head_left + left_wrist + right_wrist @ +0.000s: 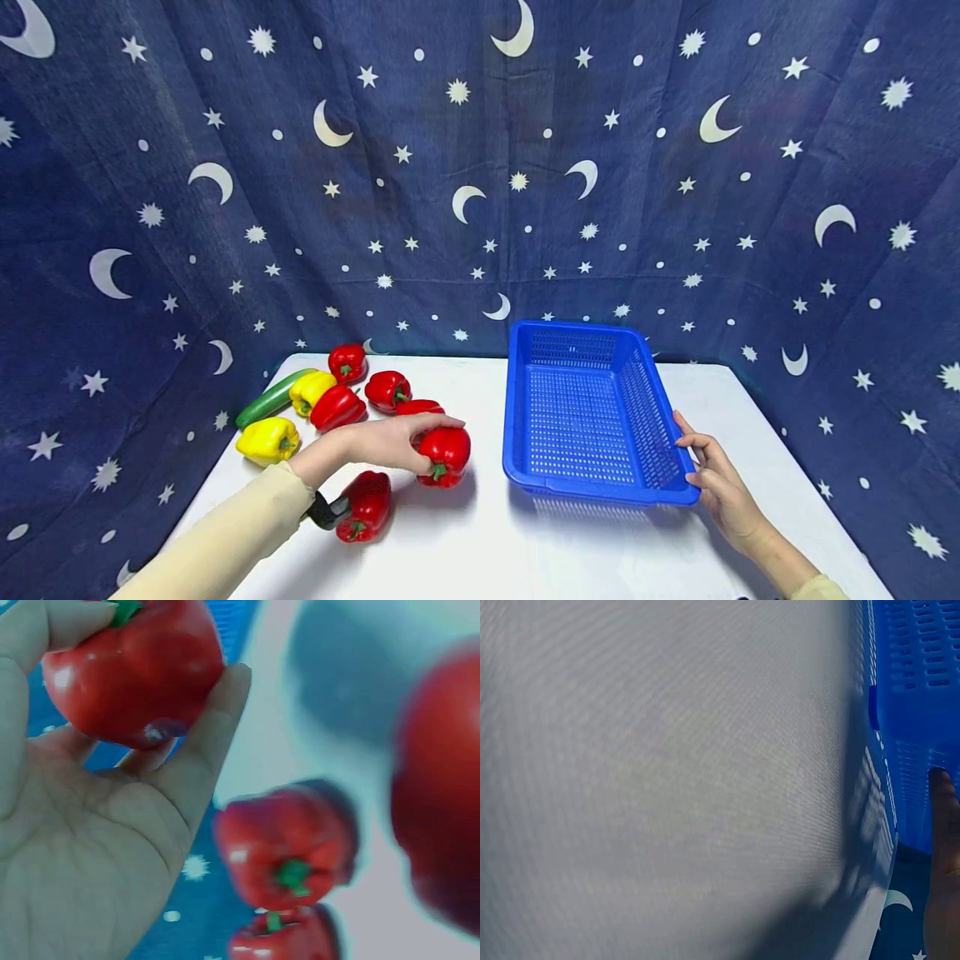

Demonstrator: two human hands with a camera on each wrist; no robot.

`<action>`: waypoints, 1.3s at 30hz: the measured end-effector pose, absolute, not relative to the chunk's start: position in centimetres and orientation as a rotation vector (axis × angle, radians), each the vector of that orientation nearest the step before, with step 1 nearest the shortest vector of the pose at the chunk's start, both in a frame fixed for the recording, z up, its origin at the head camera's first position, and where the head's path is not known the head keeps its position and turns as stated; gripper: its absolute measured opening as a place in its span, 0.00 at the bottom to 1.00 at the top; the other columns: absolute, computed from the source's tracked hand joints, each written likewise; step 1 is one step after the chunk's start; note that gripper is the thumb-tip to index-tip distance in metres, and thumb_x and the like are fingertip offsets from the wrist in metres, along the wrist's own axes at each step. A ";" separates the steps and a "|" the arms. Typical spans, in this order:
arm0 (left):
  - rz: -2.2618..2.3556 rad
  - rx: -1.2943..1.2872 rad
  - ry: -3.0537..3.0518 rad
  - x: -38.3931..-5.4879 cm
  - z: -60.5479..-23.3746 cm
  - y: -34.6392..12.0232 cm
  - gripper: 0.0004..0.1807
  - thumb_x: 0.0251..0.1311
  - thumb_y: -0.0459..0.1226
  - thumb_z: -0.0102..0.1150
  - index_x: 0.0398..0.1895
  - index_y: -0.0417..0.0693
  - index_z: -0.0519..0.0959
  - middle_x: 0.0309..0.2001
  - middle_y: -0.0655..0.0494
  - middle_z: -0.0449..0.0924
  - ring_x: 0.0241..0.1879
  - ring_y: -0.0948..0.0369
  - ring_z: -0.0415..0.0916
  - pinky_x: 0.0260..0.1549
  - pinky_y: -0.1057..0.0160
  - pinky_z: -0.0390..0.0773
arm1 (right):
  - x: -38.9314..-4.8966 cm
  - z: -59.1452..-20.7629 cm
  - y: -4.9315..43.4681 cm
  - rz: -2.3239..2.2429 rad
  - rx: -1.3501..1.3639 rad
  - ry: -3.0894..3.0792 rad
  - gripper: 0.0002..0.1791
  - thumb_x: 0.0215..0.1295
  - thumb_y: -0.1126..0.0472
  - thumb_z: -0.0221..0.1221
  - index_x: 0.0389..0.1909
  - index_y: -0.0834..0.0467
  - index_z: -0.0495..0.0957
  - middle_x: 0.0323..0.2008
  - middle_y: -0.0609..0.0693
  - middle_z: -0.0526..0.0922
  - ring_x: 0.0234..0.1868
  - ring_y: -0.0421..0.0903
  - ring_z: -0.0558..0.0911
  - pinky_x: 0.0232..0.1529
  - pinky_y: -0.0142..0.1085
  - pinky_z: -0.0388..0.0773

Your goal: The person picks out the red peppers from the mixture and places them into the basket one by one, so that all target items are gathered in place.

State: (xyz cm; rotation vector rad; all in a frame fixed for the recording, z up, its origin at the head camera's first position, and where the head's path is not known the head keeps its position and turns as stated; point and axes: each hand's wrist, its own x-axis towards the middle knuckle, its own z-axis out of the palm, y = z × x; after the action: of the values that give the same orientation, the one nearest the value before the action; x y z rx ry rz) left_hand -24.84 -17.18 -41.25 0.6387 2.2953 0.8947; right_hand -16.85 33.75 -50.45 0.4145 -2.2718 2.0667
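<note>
My left hand (390, 443) grips a glossy red bell pepper (447, 454) by its sides, above the white table left of the basket. In the left wrist view, fingers and thumb curl round this same pepper (142, 671), its green stem beside one finger. At the right, my right hand (723, 492) holds the near right rim of a blue plastic basket (536, 482) with perforated walls. A finger of that hand shows against the basket's wall (911, 712) in the right wrist view. The basket's inside shows bare mesh.
Another red bell pepper (365, 507) lies under the left forearm. Further back at left are several red peppers, such as one (387, 392), two yellow bell peppers (268, 441) and a green cucumber (274, 399). A dark blue star-and-moon curtain (480, 250) surrounds the white table (465, 558).
</note>
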 end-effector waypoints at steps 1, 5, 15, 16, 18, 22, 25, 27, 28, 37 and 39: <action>0.943 0.644 2.282 -25.1 -40.7 -17.1 0.41 0.52 0.39 0.72 0.70 0.77 0.69 0.63 0.58 0.71 0.58 0.52 0.70 0.48 0.51 0.80 | -16.8 -50.5 33.8 2.066 0.413 -2.272 0.25 0.62 0.74 0.41 0.61 0.60 0.61 0.83 0.44 0.43 0.79 0.35 0.49 0.56 0.28 0.71; 1.061 0.665 2.271 -26.1 -38.6 -16.0 0.42 0.52 0.40 0.72 0.70 0.76 0.68 0.58 0.56 0.75 0.56 0.51 0.73 0.44 0.51 0.83 | -16.8 -50.5 33.9 2.062 0.407 -2.276 0.25 0.62 0.74 0.41 0.61 0.61 0.61 0.83 0.44 0.43 0.79 0.34 0.49 0.56 0.29 0.72; 1.257 0.821 2.183 -28.8 -35.5 -10.3 0.41 0.58 0.37 0.64 0.75 0.72 0.63 0.64 0.55 0.72 0.60 0.52 0.73 0.52 0.51 0.80 | -16.7 -51.0 33.9 2.047 0.403 -2.297 0.26 0.61 0.74 0.41 0.62 0.62 0.60 0.83 0.45 0.42 0.79 0.34 0.44 0.59 0.23 0.65; 1.281 0.836 2.157 -29.0 -35.4 -9.7 0.41 0.59 0.36 0.63 0.76 0.71 0.63 0.64 0.54 0.71 0.60 0.52 0.73 0.52 0.52 0.81 | -16.8 -51.1 33.9 2.053 0.410 -2.290 0.26 0.61 0.74 0.41 0.62 0.62 0.60 0.83 0.45 0.42 0.79 0.34 0.44 0.59 0.23 0.65; 1.306 0.866 2.130 -29.5 -35.1 -8.4 0.42 0.59 0.33 0.61 0.77 0.67 0.62 0.65 0.53 0.70 0.60 0.52 0.73 0.51 0.54 0.82 | -16.8 -51.2 33.9 2.064 0.426 -2.277 0.26 0.61 0.75 0.40 0.62 0.62 0.60 0.83 0.45 0.42 0.79 0.33 0.44 0.59 0.22 0.64; 1.293 0.900 2.141 -30.3 -34.7 -6.2 0.43 0.58 0.32 0.60 0.77 0.68 0.62 0.67 0.55 0.67 0.61 0.52 0.72 0.52 0.50 0.82 | -16.9 -51.1 33.8 2.064 0.433 -2.266 0.26 0.62 0.76 0.40 0.62 0.63 0.60 0.83 0.46 0.43 0.79 0.31 0.46 0.59 0.22 0.64; 1.272 0.923 2.167 -30.8 -34.6 -4.6 0.44 0.57 0.33 0.61 0.78 0.69 0.61 0.69 0.56 0.65 0.62 0.52 0.70 0.55 0.47 0.80 | -16.8 -50.9 33.8 2.053 0.427 -2.271 0.24 0.62 0.75 0.40 0.61 0.63 0.60 0.83 0.46 0.43 0.78 0.31 0.47 0.60 0.23 0.65; 1.270 0.937 2.173 -31.2 -34.5 -3.7 0.44 0.58 0.33 0.61 0.79 0.68 0.60 0.69 0.54 0.64 0.62 0.52 0.70 0.55 0.47 0.80 | -16.8 -50.9 33.8 2.051 0.431 -2.267 0.24 0.63 0.75 0.40 0.61 0.63 0.60 0.83 0.46 0.43 0.78 0.32 0.48 0.60 0.24 0.67; 1.273 0.939 2.172 -31.4 -34.5 -3.2 0.44 0.58 0.33 0.61 0.79 0.67 0.60 0.69 0.54 0.65 0.62 0.52 0.70 0.55 0.48 0.81 | -16.9 -50.9 33.8 2.054 0.433 -2.263 0.24 0.62 0.76 0.40 0.61 0.63 0.60 0.83 0.46 0.42 0.78 0.33 0.48 0.60 0.24 0.66; 1.382 0.919 2.129 -33.3 -34.5 1.1 0.37 0.63 0.31 0.59 0.75 0.59 0.62 0.64 0.53 0.67 0.59 0.53 0.72 0.48 0.55 0.85 | -16.9 -50.8 33.8 2.071 0.421 -2.253 0.25 0.61 0.76 0.40 0.61 0.62 0.61 0.83 0.47 0.42 0.79 0.35 0.46 0.61 0.24 0.65; 1.410 0.919 2.132 -33.6 -34.7 2.1 0.36 0.63 0.30 0.58 0.74 0.56 0.62 0.63 0.53 0.67 0.58 0.53 0.72 0.46 0.57 0.85 | -16.9 -50.8 33.9 2.067 0.418 -2.257 0.25 0.62 0.76 0.39 0.61 0.62 0.61 0.83 0.47 0.42 0.80 0.36 0.47 0.60 0.24 0.66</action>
State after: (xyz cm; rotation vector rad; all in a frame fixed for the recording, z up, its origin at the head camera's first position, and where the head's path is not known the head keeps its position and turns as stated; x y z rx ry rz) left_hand -33.65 2.07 -34.71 0.9188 2.1316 1.4101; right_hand -16.94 33.86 -50.79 0.4179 -2.2571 2.0675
